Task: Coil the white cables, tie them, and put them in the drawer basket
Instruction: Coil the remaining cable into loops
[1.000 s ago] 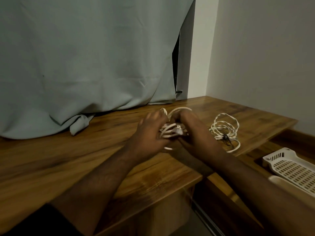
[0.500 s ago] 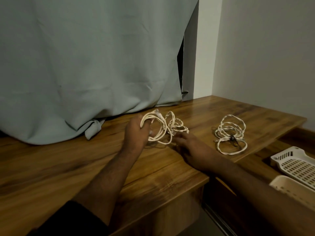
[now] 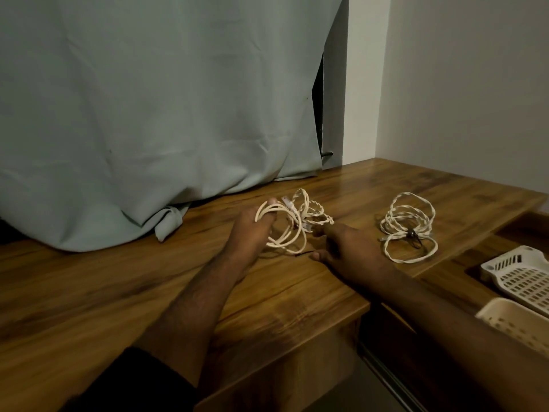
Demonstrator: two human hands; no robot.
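Note:
My left hand (image 3: 251, 230) holds a loose coil of white cable (image 3: 289, 224) above the wooden desk (image 3: 124, 292), with several loops hooked round its fingers. The coil's far end lies twisted on the desk. My right hand (image 3: 347, 248) rests flat on the desk just right of that coil, with finger and thumb spread near a thin dark tie (image 3: 301, 253). A second white cable coil (image 3: 408, 226), bound with a black tie, lies on the desk further right. Two white perforated baskets (image 3: 523, 275) sit in the open drawer at the right edge.
A grey-green curtain (image 3: 148, 114) hangs behind the desk, its hem bunched on the wood. A white wall closes the right side. The drawer (image 3: 463, 257) opens below the desk's right end.
My hands have drawn apart. The left one has carried the cable coil to the left, and the right one has let go and dropped to the desk.

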